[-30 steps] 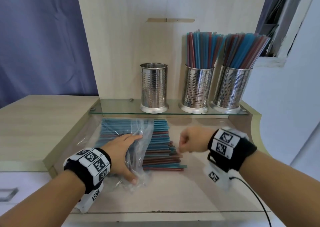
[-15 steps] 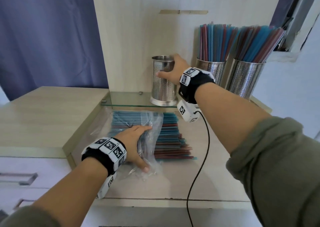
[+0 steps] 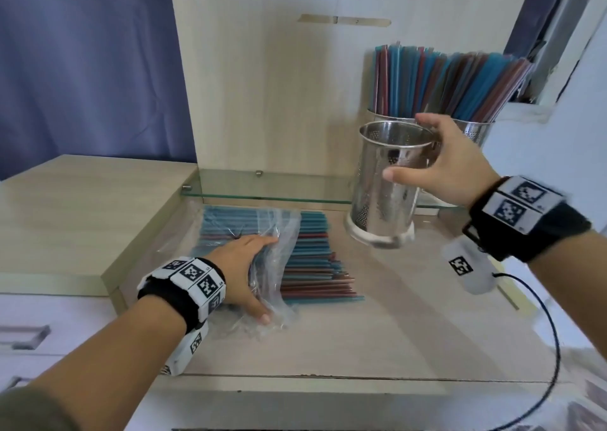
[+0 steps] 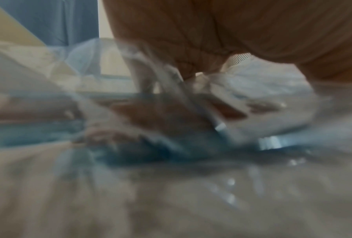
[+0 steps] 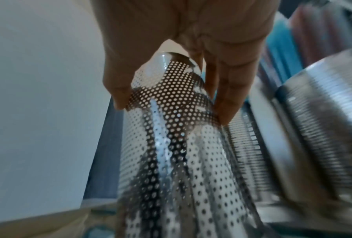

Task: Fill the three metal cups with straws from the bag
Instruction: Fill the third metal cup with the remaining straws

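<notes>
Our right hand (image 3: 450, 164) grips the empty cup (image 3: 384, 187), thumb and fingers curled round its upper wall, holding it above the desk (image 3: 377, 325). Our left hand (image 3: 244, 268) lies flat, fingers straight, on the bag (image 3: 279, 233) of straws (image 3: 312, 259).

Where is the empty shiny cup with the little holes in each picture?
Head: the empty cup is right of centre, lifted in the right hand, above the desk.
Left wrist: not clearly in it; the view is blurred, mostly the bag.
Right wrist: it fills the centre, fingers around its top.
Shared landmark: the full cups of straws behind it.
</notes>
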The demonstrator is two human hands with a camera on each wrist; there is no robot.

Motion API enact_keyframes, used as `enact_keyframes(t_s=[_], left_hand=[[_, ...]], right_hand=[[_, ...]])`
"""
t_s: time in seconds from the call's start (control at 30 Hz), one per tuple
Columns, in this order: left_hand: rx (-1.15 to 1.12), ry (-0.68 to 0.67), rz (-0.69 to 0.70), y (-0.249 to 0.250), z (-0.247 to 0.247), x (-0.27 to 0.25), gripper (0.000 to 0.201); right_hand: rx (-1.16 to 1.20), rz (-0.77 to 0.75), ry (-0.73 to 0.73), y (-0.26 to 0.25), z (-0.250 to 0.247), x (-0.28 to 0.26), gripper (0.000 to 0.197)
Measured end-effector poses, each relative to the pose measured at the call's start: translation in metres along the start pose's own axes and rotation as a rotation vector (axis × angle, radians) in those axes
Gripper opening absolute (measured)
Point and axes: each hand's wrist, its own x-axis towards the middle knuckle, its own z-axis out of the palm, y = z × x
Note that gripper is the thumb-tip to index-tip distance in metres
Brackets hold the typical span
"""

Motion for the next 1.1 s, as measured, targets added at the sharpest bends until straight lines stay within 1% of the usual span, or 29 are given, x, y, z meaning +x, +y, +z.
enact_keyframes(t_s=[0.07, 0.17, 0.3, 0.4, 0.43, 0.47, 0.53, 0.57, 0.6, 0.67, 0.73, 0.77, 0.87, 0.9, 0.97, 1.03, 1.1], left_hand=[[0.006, 0.004, 0.006, 0.001, 0.0, 0.0, 0.143], [0.02, 0.005, 0.001, 0.004, -0.001, -0.001, 0.141], [0.043, 0.0, -0.012, 0.007, -0.004, -0.002, 0.142], [0.109, -0.006, -0.061, 0.014, -0.007, -0.004, 0.145], [0.128, 0.006, -0.053, 0.019, -0.011, -0.005, 0.141], [0.123, 0.026, -0.025, 0.026, -0.016, -0.007, 0.134], [0.031, 0.084, 0.051, 0.046, -0.027, -0.012, 0.112], [-0.005, 0.107, 0.079, 0.057, -0.031, -0.013, 0.105], [0.007, 0.12, 0.097, 0.068, -0.033, -0.012, 0.103], [0.173, 0.108, 0.085, 0.087, -0.03, -0.004, 0.103], [0.384, 0.049, 0.028, 0.103, -0.021, 0.003, 0.096], [0.477, 0.021, -0.006, 0.108, -0.016, 0.006, 0.096], [0.71, -0.023, -0.106, 0.116, -0.005, 0.012, 0.102], [0.747, -0.025, -0.123, 0.117, -0.003, 0.014, 0.101], [0.765, -0.028, -0.138, 0.119, 0.0, 0.017, 0.089], [0.755, -0.029, -0.124, 0.12, 0.002, 0.019, 0.073], [0.746, -0.006, -0.088, 0.122, 0.005, 0.02, 0.061]], right_hand=[[-0.091, 0.034, -0.073, 0.015, -0.023, -0.019, 0.114], [-0.192, 0.071, -0.121, 0.043, -0.041, -0.04, 0.119], [-0.089, 0.101, -0.104, 0.07, -0.032, -0.063, 0.115], [-0.002, 0.101, -0.081, 0.085, -0.019, -0.074, 0.12], [0.026, 0.112, -0.073, 0.089, -0.015, -0.076, 0.121], [0.051, 0.121, -0.067, 0.092, -0.012, -0.077, 0.121], [0.093, 0.134, -0.056, 0.095, -0.006, -0.078, 0.116], [0.111, 0.135, -0.05, 0.098, -0.004, -0.078, 0.115], [0.127, 0.135, -0.046, 0.1, -0.001, -0.078, 0.114], [0.149, 0.126, -0.036, 0.105, 0.003, -0.076, 0.113], [0.172, 0.125, -0.032, 0.11, 0.008, -0.073, 0.109], [0.188, 0.131, -0.028, 0.113, 0.011, -0.072, 0.108], [0.255, 0.148, -0.002, 0.12, 0.02, -0.069, 0.106], [0.276, 0.144, 0.005, 0.123, 0.023, -0.069, 0.107], [0.307, 0.137, 0.011, 0.127, 0.026, -0.069, 0.107], [0.327, 0.128, 0.013, 0.13, 0.027, -0.069, 0.107], [0.345, 0.119, 0.012, 0.131, 0.027, -0.069, 0.106]])
